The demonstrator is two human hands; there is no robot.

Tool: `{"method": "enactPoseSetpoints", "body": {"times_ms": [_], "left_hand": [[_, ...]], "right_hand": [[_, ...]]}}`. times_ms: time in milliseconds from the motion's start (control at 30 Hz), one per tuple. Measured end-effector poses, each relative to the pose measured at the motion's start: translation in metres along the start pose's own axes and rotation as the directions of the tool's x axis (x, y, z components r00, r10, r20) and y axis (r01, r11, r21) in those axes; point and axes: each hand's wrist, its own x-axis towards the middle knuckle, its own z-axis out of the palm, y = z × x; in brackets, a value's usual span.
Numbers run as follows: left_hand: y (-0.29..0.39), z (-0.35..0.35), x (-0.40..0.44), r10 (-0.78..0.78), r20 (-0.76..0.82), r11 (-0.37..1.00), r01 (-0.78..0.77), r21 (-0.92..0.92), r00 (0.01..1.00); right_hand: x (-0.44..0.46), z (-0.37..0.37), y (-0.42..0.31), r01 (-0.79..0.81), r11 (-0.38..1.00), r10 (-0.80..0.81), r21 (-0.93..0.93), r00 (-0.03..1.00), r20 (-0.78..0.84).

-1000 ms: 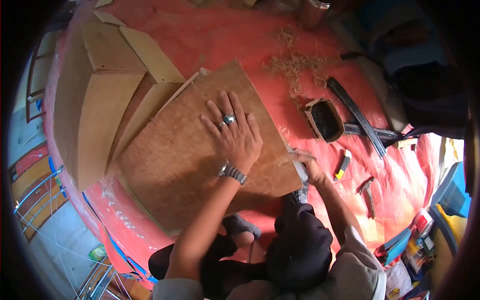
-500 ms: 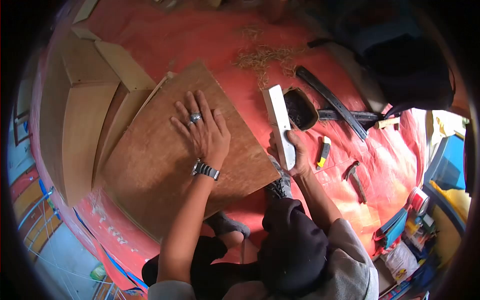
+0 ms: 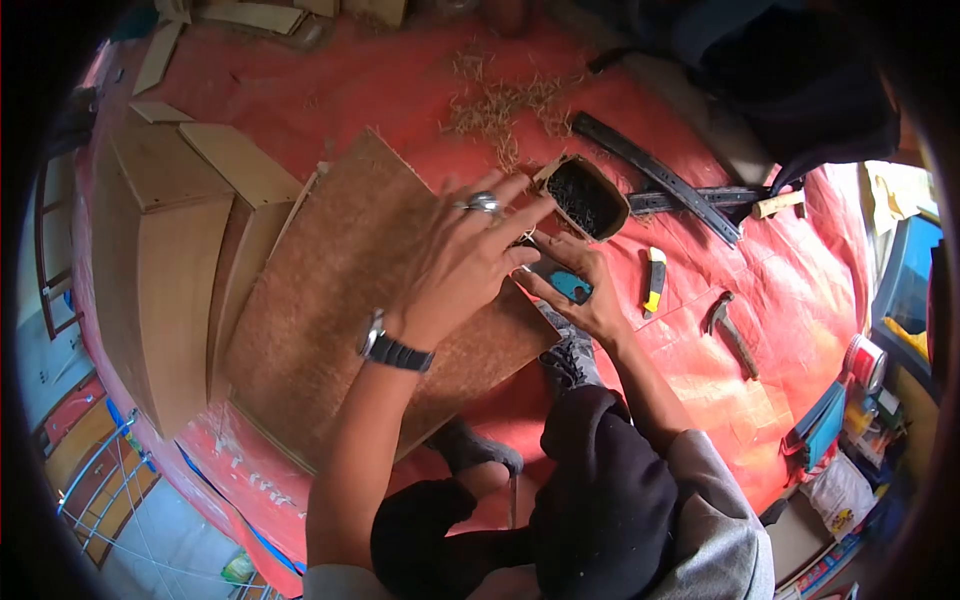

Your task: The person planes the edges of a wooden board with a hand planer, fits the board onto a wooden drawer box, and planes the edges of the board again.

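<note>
My right hand (image 3: 585,280) is closed around a hand plane, its teal part (image 3: 569,286) showing between the fingers; most of the tool is hidden. Close to its far end is my left hand (image 3: 465,250), slightly blurred, with a ring and a wristwatch. Its fingers are stretched out and apart, and I cannot tell whether they touch the plane. A pale curl, like a wood shaving (image 3: 527,237), shows by the left thumb. Beneath the left hand, a brown wooden panel (image 3: 310,320) lies tilted against a wooden box (image 3: 175,270).
Wood shavings (image 3: 510,105) lie on the red floor sheet (image 3: 370,70). An open box of dark nails or screws (image 3: 585,200) stands near black drawer slides (image 3: 655,180). A utility knife (image 3: 654,280) and a claw hammer (image 3: 735,335) lie at right.
My left hand has lifted off the panel and moved right to the plane. The plane has turned in my right hand, so its long white face no longer shows.
</note>
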Motion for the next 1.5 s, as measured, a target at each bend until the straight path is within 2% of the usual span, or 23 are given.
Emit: {"method": "enactPoseSetpoints", "body": {"times_ms": [67,200,233,333,400,433,533,633,667,733,800,867,933,1033,1067,1133,1167,1300,1367,1400,1433,1467,1500], "left_hand": [[-0.007,0.006,0.007,-0.002,0.172,1.0,0.007,-0.03,0.985],[-0.028,0.006,0.027,0.015,0.249,0.992,0.016,-0.121,0.968],[-0.027,0.005,0.028,0.079,0.171,0.995,-0.067,-0.075,0.982],[-0.038,0.014,0.027,0.094,-0.07,0.996,-0.094,0.004,0.993],[-0.051,0.007,0.037,-0.018,-0.162,0.999,0.01,-0.049,0.987],[-0.055,-0.002,0.044,-0.076,-0.205,0.995,0.061,-0.078,0.976],[-0.06,-0.032,0.065,-0.185,-0.18,0.98,0.194,0.034,0.966],[-0.07,-0.05,0.081,-0.359,-0.192,0.933,0.354,-0.064,0.913],[-0.076,-0.05,0.086,-0.33,-0.237,0.942,0.335,-0.021,0.914],[-0.088,-0.051,0.09,-0.269,-0.328,0.948,0.309,0.075,0.906],[-0.096,-0.043,0.077,-0.232,-0.31,0.943,0.292,0.161,0.922],[-0.099,-0.04,0.06,-0.246,-0.296,0.936,0.306,0.176,0.923],[-0.09,-0.042,0.032,-0.311,-0.297,0.929,0.355,0.107,0.903],[-0.103,-0.023,-0.033,-0.516,-0.356,0.822,0.568,0.052,0.779],[-0.106,-0.013,-0.052,-0.537,-0.36,0.773,0.616,0.152,0.762],[-0.109,0.005,-0.084,-0.584,-0.374,0.638,0.692,0.338,0.72],[-0.11,0.016,-0.095,-0.572,-0.358,0.634,0.674,0.379,0.738],[-0.095,0.021,-0.088,-0.657,-0.34,0.585,0.74,0.332,0.672],[-0.095,0.023,-0.084,-0.644,-0.363,0.57,0.739,0.359,0.673],[-0.093,0.025,-0.085,-0.644,-0.365,0.559,0.739,0.375,0.672],[-0.093,0.026,-0.083,-0.625,-0.379,0.572,0.73,0.374,0.683],[-0.093,0.026,-0.083,-0.627,-0.367,0.565,0.725,0.393,0.687],[-0.09,0.025,-0.081,-0.633,-0.347,0.561,0.719,0.412,0.692]], "right_hand": [[0.005,-0.007,-0.005,0.019,0.997,-0.016,-0.07,0.999,0.047],[0.001,-0.012,-0.009,-0.028,0.996,0.03,-0.086,0.999,0.014],[0.0,-0.012,-0.006,-0.074,0.997,0.075,-0.038,0.997,0.031],[-0.002,-0.012,0.005,-0.181,0.979,0.177,0.089,0.983,0.051],[-0.001,-0.011,0.01,-0.205,0.967,0.204,0.154,0.979,0.02],[0.0,-0.015,0.008,-0.186,0.98,0.185,0.069,0.982,0.028],[-0.002,-0.02,0.01,-0.078,0.986,0.08,-0.15,0.997,0.007],[-0.004,-0.019,0.01,-0.06,0.977,0.063,-0.203,0.998,0.008],[-0.003,-0.019,0.01,-0.048,0.973,0.051,-0.226,0.999,0.01],[-0.004,-0.017,0.007,-0.129,0.989,0.129,-0.077,0.992,-0.007],[-0.009,-0.007,0.017,-0.225,0.961,0.233,0.161,0.972,-0.033],[-0.004,-0.009,0.02,-0.296,0.883,0.303,0.365,0.952,0.039],[-0.007,-0.003,0.034,-0.461,0.647,0.468,0.607,0.869,0.16],[-0.017,0.003,0.061,-0.636,0.373,0.489,0.675,0.753,0.44],[-0.019,0.005,0.065,-0.692,0.3,0.471,0.657,0.706,0.528],[-0.024,0.017,0.065,-0.677,0.138,0.432,0.723,0.698,0.571],[-0.029,0.021,0.068,-0.667,0.14,0.421,0.732,0.709,0.565],[-0.064,0.02,0.085,-0.685,0.16,0.455,0.711,0.69,0.563],[-0.064,0.018,0.084,-0.698,0.174,0.432,0.695,0.688,0.583],[-0.06,0.023,0.099,-0.4,0.557,0.206,0.727,0.915,0.346],[-0.049,0.031,0.115,0.016,0.783,-0.13,0.622,0.982,0.138],[-0.047,0.035,0.127,-0.015,0.787,-0.093,0.617,0.985,0.143],[-0.018,0.045,0.113,-0.297,0.668,0.156,0.682,0.952,0.263]]}}
